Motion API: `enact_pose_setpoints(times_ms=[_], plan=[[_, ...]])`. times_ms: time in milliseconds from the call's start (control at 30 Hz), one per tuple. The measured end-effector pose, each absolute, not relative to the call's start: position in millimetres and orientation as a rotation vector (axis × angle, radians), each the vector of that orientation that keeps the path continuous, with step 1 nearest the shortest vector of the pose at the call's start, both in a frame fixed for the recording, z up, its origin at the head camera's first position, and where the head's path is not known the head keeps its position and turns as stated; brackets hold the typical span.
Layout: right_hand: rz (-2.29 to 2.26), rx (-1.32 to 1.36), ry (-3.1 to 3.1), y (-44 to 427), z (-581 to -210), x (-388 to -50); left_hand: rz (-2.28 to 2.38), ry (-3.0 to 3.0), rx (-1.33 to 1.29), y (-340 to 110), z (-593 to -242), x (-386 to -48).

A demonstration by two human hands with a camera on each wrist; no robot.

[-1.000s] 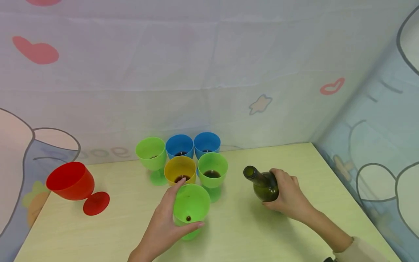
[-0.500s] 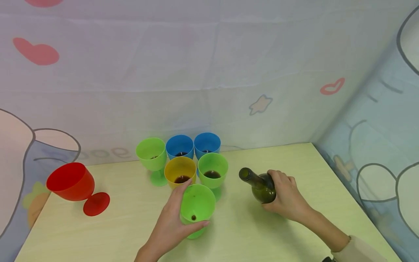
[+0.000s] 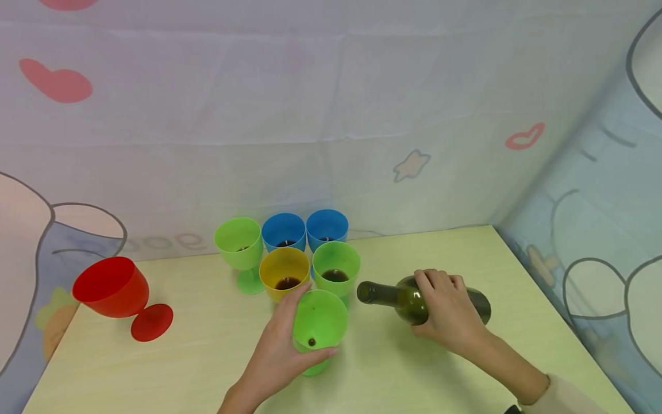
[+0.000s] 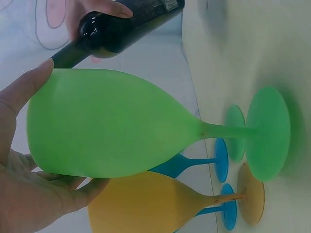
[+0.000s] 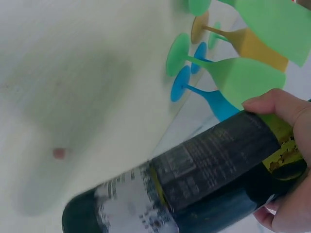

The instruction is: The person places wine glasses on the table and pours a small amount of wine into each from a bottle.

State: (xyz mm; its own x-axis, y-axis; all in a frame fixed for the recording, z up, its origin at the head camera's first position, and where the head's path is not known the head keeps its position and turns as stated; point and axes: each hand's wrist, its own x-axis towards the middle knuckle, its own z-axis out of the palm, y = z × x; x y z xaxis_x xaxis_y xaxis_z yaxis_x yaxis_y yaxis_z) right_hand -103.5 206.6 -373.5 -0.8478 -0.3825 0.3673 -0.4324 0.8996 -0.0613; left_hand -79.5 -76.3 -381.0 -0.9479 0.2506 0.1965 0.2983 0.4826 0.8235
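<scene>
In the head view my left hand (image 3: 276,351) grips a green goblet (image 3: 322,316) by its bowl, thumb on the near side. A small dark drop lies at the bottom of that bowl. The left wrist view shows the goblet's stem and round foot (image 4: 269,133) at the tabletop. My right hand (image 3: 450,313) holds a dark green wine bottle (image 3: 411,302) around its body. The bottle is tipped almost level, its neck (image 3: 380,294) pointing left toward the goblet, with a gap between mouth and rim. A dark label (image 5: 218,155) shows in the right wrist view.
Behind the held goblet stand a yellow goblet (image 3: 284,265), a green goblet (image 3: 336,264) and two blue goblets (image 3: 327,221), with dark liquid inside. Another green goblet (image 3: 239,241) stands at their left. A red goblet (image 3: 116,290) is at the table's left. A printed cloth (image 3: 310,103) hangs behind.
The bottle has gone from leaning to nearly level, its neck swinging down and left. My left hand has moved the green goblet slightly right, toward the bottle.
</scene>
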Motion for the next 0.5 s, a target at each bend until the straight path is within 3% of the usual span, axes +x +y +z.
enact_pose_setpoints(times_ms=[500], plan=[[-0.093,0.678,-2.576,194,-367,-99,-1.436,-2.687,-0.540,-75,-378,-81]])
